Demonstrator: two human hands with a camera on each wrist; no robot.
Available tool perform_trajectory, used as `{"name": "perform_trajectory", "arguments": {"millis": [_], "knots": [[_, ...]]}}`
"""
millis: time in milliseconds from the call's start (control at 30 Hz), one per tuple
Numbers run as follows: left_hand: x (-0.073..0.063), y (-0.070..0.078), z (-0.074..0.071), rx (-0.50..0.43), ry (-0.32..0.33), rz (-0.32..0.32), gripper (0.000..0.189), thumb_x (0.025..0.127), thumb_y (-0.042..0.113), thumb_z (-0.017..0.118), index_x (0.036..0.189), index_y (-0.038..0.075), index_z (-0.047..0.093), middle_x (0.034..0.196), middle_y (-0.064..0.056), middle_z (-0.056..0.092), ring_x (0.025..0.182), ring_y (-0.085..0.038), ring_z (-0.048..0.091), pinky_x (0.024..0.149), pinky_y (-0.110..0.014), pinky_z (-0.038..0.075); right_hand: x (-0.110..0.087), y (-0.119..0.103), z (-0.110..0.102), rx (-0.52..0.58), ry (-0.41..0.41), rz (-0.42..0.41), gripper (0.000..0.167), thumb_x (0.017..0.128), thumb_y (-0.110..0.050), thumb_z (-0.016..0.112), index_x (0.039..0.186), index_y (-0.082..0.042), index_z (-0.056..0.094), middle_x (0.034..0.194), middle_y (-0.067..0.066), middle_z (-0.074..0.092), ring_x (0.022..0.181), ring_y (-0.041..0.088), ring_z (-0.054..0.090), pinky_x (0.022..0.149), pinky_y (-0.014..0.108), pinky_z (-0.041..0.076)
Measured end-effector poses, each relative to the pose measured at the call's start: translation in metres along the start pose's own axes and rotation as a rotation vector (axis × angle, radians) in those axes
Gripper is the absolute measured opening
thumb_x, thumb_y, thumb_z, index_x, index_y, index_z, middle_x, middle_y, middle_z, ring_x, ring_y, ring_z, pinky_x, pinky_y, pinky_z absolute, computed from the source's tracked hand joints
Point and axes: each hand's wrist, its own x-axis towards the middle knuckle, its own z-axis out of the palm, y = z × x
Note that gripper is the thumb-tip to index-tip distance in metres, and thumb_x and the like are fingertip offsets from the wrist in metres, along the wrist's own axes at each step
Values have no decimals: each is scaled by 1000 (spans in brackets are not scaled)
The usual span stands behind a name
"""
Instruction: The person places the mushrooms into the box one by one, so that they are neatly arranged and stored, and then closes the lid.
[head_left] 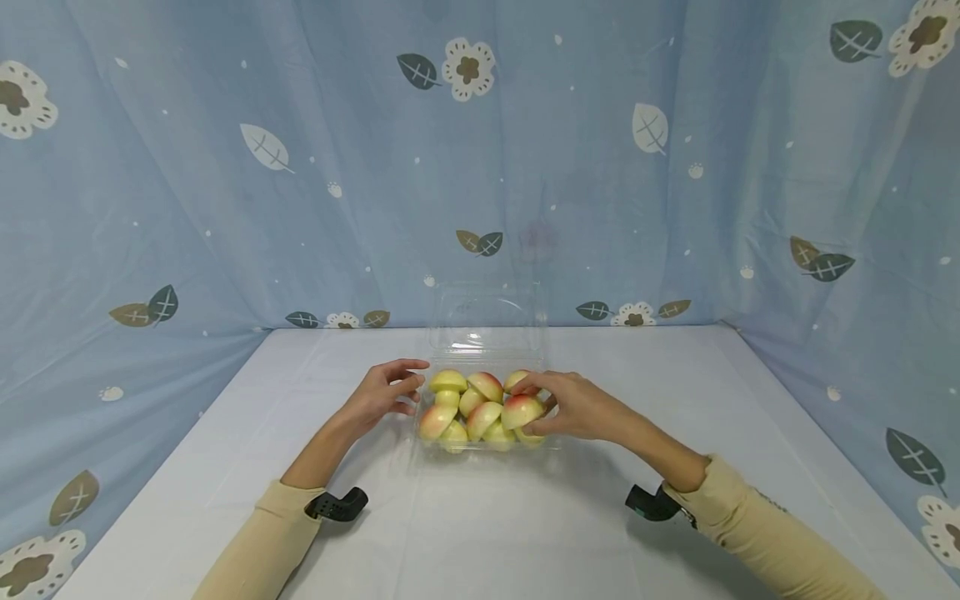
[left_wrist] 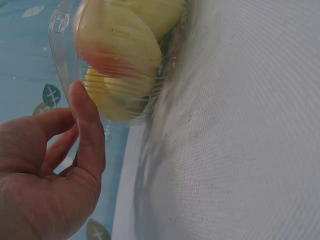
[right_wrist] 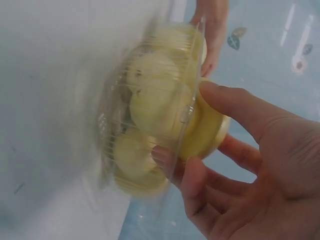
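Observation:
A clear plastic clamshell container (head_left: 483,447) holds several yellow-green, red-blushed apple halves (head_left: 437,422), heaped up to its rim. My left hand (head_left: 381,390) is at its left wall; in the left wrist view the thumb (left_wrist: 89,132) lies along the outside, with the other fingers bent near the rim. At the right end, my right hand (head_left: 581,406) grips an apple half (head_left: 522,411) at the top of the heap. The right wrist view shows the thumb over this apple half (right_wrist: 202,127) and fingers beneath it, partly behind the clear wall.
The container's clear lid (head_left: 487,321) stands raised behind it, against a blue patterned curtain (head_left: 360,208). A white cloth (head_left: 480,525) covers the table. Black wrist cameras (head_left: 337,505) sit at both sleeves.

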Motion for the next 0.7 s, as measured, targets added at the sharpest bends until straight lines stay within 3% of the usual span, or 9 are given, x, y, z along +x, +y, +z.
{"name": "perform_trajectory", "arguments": {"millis": [200, 433, 700], "knots": [[1, -1, 0, 18, 3, -2, 47, 100, 20, 59, 142, 4, 49, 111, -16, 57, 77, -14, 62, 61, -26, 59, -2, -4, -5, -37, -41, 46, 54, 80, -32, 82, 128, -17, 63, 123, -2, 67, 100, 17, 69, 79, 28, 57], [0, -1, -1, 10, -4, 0, 46, 100, 19, 58, 142, 3, 49, 111, -15, 57, 77, -14, 62, 61, -26, 59, -4, -5, -6, -129, -44, 37, 49, 80, -32, 82, 123, -17, 67, 115, -6, 69, 103, 13, 63, 89, 40, 54], [0, 0, 0, 5, -5, -1, 46, 100, 19, 58, 142, 3, 48, 110, -15, 57, 77, -13, 62, 61, -26, 59, -4, -2, -9, -112, -68, 38, 49, 80, -30, 82, 123, -14, 67, 113, -3, 70, 103, 14, 64, 92, 43, 55]]}}
